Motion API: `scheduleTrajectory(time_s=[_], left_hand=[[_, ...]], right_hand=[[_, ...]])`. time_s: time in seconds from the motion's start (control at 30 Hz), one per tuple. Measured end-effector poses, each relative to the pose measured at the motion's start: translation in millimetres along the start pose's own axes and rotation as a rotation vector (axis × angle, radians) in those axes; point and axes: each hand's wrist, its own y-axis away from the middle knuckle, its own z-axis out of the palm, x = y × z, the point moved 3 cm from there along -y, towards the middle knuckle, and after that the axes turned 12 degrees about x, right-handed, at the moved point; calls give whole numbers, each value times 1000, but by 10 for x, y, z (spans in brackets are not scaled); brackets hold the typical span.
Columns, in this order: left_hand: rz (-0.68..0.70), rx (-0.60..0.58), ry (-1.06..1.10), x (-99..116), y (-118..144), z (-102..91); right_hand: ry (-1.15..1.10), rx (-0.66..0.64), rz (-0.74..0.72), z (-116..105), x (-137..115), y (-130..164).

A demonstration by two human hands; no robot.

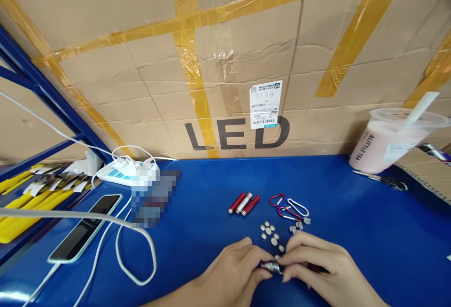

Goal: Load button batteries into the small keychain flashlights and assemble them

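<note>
My left hand [236, 267] is closed around a small dark blue and silver flashlight tube [271, 266], low in the view. At the tube's silver end, my right hand [322, 260] pinches with thumb and fingers; its fingertips partly cover that end. Just beyond the hands lie several round silver button cells [274, 241]. Some small silver end pieces [299, 225] are by my right fingers. Farther off are two red tubes [250, 205] with a silver tube [244, 204] between them. Red and silver carabiner clips [289, 214] lie to their right.
A large taped cardboard box [225, 62] rises behind the blue table [207, 180]. Left are a phone [85, 228], looping white cable [153, 250] and a power strip [120, 173]. A pink drink cup [389, 145] and scissors [380, 180] are at the back right.
</note>
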Motion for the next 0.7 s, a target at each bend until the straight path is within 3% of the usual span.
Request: scheduleTrajectory(time_s=[0.23,0.7], left_hand=[[-42,-90,11,-4,17,15],[-42,-124,2,-33,44,59]], right_hand=[[-172,-42,369,80,104,49],[-129,19,467,156,80,64]])
